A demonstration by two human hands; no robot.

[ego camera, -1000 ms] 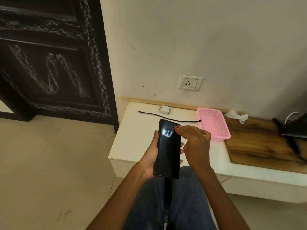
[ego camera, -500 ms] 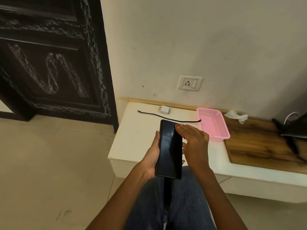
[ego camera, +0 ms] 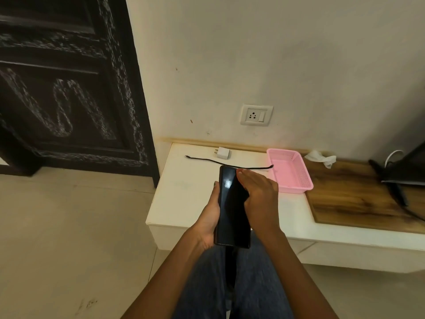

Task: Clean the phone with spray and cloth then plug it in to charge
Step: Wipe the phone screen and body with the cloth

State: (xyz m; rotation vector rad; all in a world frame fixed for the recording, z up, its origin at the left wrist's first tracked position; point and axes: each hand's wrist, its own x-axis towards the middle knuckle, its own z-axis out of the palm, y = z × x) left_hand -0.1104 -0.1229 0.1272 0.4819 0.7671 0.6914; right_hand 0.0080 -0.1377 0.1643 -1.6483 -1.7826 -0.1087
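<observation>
The left hand (ego camera: pixel 210 212) is cradling the phone (ego camera: pixel 232 207) upright over the lap, while the right hand (ego camera: pixel 259 196) is pressing flat on its glass; no cloth visible underneath. Best wiping gently, supporting the back. Cable (ego camera: pixel 230 163) and charger (ego camera: pixel 223 153) are lying at twelve o'clock on the table (ego camera: pixel 184 192).

— What colour is the phone (ego camera: pixel 232 208) in my left hand (ego camera: pixel 210 217)?
— Glossy black, one white glare spot.
— And on the white ledge (ego camera: pixel 184 196)?
— White charger (ego camera: pixel 222 153), thin black cable (ego camera: pixel 207 160), pink mesh-sided basket (ego camera: pixel 290 171). Beyond it a brown wood-grain board (ego camera: pixel 349 199).
— The door (ego camera: pixel 64 88)?
— Dark, with pale carved swirls.
</observation>
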